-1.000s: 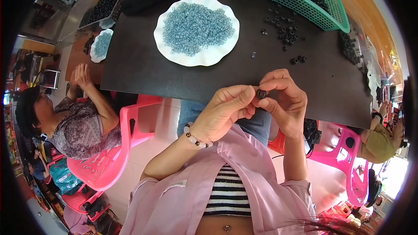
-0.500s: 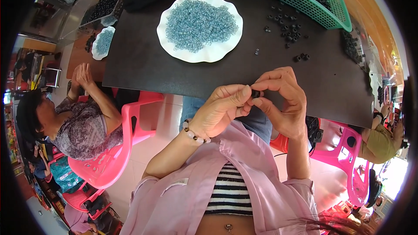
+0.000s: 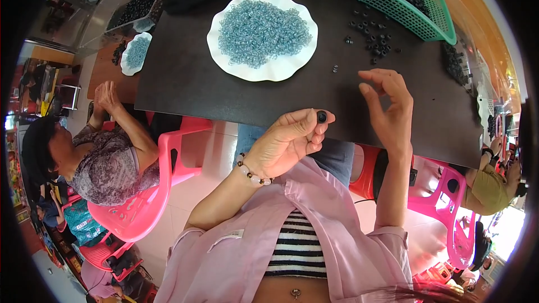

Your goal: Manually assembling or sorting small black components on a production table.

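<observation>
My left hand (image 3: 292,134), with a beaded bracelet at its wrist, pinches a small black round cap-like piece (image 3: 321,116) between thumb and fingers just off the table's near edge. My right hand (image 3: 388,104) is apart from it, over the near right part of the table. Its thumb and fingers are spread, with nothing visible between them. Two or so small clear rings (image 3: 335,69) lie on the tabletop beyond. Farther right are several loose black pieces (image 3: 379,49) of similar look. A white wavy-rimmed plate (image 3: 264,74) holds a heap of small clear bluish rings (image 3: 258,31).
A green plastic basket (image 3: 387,8) of black pieces stands at the far right of the dark table (image 3: 191,92). At left are a small white dish (image 3: 127,68), a clear bin (image 3: 140,8) and a seated person (image 3: 112,157) on a pink chair (image 3: 163,185).
My right hand has let go of the black piece and moved away to the right and farther over the table, its fingers opening. My left hand keeps the piece, now facing up.
</observation>
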The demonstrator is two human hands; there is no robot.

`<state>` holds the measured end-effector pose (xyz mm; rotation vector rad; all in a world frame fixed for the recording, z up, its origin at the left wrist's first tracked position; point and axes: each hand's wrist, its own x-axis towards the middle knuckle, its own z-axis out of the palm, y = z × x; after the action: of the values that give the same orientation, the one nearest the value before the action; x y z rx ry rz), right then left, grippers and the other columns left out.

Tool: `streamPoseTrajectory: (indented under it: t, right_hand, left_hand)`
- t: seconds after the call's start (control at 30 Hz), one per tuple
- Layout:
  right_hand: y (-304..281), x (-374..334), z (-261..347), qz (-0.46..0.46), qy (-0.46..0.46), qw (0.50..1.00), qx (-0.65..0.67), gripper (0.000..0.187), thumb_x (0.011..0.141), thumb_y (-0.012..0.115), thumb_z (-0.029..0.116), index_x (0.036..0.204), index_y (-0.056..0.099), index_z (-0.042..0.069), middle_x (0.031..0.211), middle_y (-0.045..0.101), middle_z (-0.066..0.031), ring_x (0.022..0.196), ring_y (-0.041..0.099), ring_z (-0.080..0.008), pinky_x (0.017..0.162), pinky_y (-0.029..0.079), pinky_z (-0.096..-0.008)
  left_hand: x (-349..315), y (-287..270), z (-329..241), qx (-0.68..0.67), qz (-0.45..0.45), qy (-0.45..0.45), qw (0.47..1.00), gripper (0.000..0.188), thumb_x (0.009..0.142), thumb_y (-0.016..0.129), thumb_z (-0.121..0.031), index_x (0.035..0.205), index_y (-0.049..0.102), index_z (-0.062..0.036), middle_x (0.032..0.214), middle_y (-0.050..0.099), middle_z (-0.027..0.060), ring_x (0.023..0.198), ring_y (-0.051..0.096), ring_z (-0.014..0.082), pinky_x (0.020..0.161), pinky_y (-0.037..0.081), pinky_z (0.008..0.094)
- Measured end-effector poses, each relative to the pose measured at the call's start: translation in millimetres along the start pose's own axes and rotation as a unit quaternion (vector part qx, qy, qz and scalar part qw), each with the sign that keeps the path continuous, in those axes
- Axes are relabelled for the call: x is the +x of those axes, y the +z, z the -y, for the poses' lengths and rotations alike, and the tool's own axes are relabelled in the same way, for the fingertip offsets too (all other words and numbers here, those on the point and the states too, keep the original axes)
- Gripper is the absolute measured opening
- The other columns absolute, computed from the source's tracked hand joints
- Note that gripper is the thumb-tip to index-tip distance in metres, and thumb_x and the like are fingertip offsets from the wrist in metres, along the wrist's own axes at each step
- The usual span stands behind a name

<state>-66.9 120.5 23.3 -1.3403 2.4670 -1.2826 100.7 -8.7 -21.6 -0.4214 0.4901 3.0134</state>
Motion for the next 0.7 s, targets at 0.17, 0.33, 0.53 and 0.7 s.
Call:
streamPoseTrajectory:
  t: [0.17, 0.33, 0.53, 0.7]
  right_hand:
    - [2.5, 4.9, -5.0, 0.000, 0.017, 0.998, -0.063, 0.020, 0.079, 0.065, -0.001, 0.098, 0.066, 0.004, 0.093, 0.063, -0.0067, 0.081, 0.055, -0.0170, 0.067, 0.043, -0.0266]
    - [10.4, 10.1, -9.7, 0.003, -0.026, 0.995, -0.093, 0.021, 0.078, 0.065, -0.001, 0.098, 0.066, 0.005, 0.091, 0.063, -0.0064, 0.082, 0.055, -0.0182, 0.065, 0.043, -0.0277]
    - [21.8, 18.7, -6.8, 0.030, -0.033, 0.994, -0.101, 0.022, 0.076, 0.069, 0.003, 0.097, 0.066, 0.005, 0.089, 0.062, -0.0056, 0.079, 0.054, -0.0197, 0.062, 0.043, -0.0296]
    - [33.5, 23.5, -9.1, 0.040, -0.044, 0.991, -0.124, 0.020, 0.074, 0.071, 0.006, 0.093, 0.066, 0.005, 0.083, 0.062, -0.0059, 0.076, 0.055, -0.0208, 0.061, 0.044, -0.0315]
  left_hand:
    - [-0.2, -0.7, 1.0, -0.004, 0.006, 0.004, 1.000, 0.029, 0.092, 0.056, -0.029, 0.103, 0.057, -0.0016, 0.080, 0.048, -0.0014, 0.073, 0.045, 0.0090, 0.064, 0.039, 0.0238]
    - [-1.5, -0.8, 2.5, -0.010, -0.001, 0.009, 1.000, 0.029, 0.092, 0.056, -0.029, 0.103, 0.057, -0.0021, 0.081, 0.047, -0.0019, 0.072, 0.045, 0.0087, 0.064, 0.040, 0.0238]
    - [-1.7, 0.9, 2.7, -0.011, -0.001, 0.013, 1.000, 0.029, 0.093, 0.056, -0.029, 0.102, 0.056, -0.0015, 0.081, 0.047, -0.0021, 0.072, 0.044, 0.0081, 0.064, 0.040, 0.0230]
    - [-3.1, 3.6, 2.6, 0.000, -0.013, 0.012, 1.000, 0.030, 0.093, 0.056, -0.030, 0.102, 0.055, -0.0012, 0.080, 0.047, -0.0023, 0.071, 0.045, 0.0075, 0.064, 0.040, 0.0224]
